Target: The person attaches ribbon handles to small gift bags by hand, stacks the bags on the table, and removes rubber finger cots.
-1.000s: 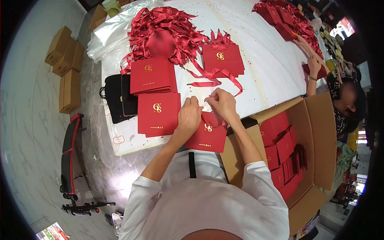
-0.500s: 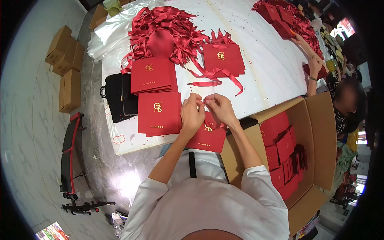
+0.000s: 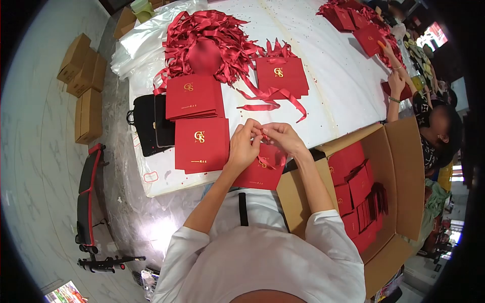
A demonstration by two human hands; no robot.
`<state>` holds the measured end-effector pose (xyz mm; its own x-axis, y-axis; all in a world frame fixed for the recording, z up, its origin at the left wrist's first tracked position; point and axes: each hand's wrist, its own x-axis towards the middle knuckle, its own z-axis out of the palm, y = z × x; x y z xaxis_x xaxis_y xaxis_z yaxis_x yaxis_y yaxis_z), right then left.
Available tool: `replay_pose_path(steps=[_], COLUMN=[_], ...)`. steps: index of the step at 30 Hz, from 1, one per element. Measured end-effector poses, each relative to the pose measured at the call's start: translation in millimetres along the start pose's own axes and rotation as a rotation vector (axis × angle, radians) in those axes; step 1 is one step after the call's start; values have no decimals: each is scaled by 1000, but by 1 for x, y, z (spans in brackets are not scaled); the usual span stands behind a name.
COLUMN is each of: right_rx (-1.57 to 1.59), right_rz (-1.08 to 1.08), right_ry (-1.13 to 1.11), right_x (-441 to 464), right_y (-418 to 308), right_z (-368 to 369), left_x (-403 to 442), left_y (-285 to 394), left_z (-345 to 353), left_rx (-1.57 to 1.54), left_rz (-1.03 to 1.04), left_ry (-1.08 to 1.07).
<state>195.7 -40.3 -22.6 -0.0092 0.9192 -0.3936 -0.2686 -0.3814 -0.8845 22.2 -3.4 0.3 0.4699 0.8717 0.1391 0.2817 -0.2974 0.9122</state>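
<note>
My left hand [image 3: 245, 145] and my right hand [image 3: 284, 138] meet at the table's front edge, fingertips pinched on a thin red ribbon [image 3: 266, 162]. Under them lies a red bag [image 3: 258, 177] with gold lettering, its upper part partly covered by the hands and ribbon. To the left is a flat red stack [image 3: 201, 146], with a thicker red stack [image 3: 193, 98] behind it. Farther back, a red bag pile [image 3: 281, 77] has ribbons at its top edge. Loose ribbon lies between that pile and my hands.
A big ribbon heap [image 3: 202, 40] sits at the back left beside clear plastic [image 3: 144, 43]. A black pouch [image 3: 146, 123] lies left. An open carton [image 3: 404, 177] holding red bags stands right. A co-worker's hands [image 3: 391, 65] handle red bags at the far right.
My hands have come together at the ribbon, and my right hand has lowered. The ribbon over the bag has shifted. The co-worker's red bag has turned its flat face into view.
</note>
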Motion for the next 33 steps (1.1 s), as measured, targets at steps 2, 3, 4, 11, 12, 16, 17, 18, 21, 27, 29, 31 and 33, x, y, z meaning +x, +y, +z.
replay_pose_path(steps=[2,3,4,11,12,16,17,18,21,27,29,31,33], right_rx=[31,64,96,24,54,124,107,94,17,-260,-370,-401,-406], right_rz=[21,43,64,-104,-117,-158,-175,-169,-219,-457,-540,-527,-453], right_ry=[-31,-49,-67,57,83,153,187,191,246,472,497,508,524], right_x=[0,-1,-2,-14,-16,-14,-13,-14,-9,22,26,28,27], right_y=[1,-1,-3,-9,-15,-15,-16,-18,-20,-18,-16,-14,-12], right_z=[-3,-3,-3,7,5,-8,-10,-9,2,-16,-15,-15,-12], left_x=[1,1,2,-6,-9,-25,-29,-32,-39,-53,-58,-60,-61], left_y=[2,1,1,-11,-15,-13,-12,-12,-4,11,4,4,6], left_z=[-2,-3,-4,2,2,-12,-15,-18,-14,-28,-23,-21,-22], left_rx=[12,25,25,-229,-253,-744,-771,-709,-542,-316,-346,-378,-510], left_rz=[31,62,63,26,13,-256,-292,-270,-148,-107,-149,-187,-288], left_ry=[-20,-39,-41,28,47,-248,-364,-400,-380,-378,-377,-378,-390])
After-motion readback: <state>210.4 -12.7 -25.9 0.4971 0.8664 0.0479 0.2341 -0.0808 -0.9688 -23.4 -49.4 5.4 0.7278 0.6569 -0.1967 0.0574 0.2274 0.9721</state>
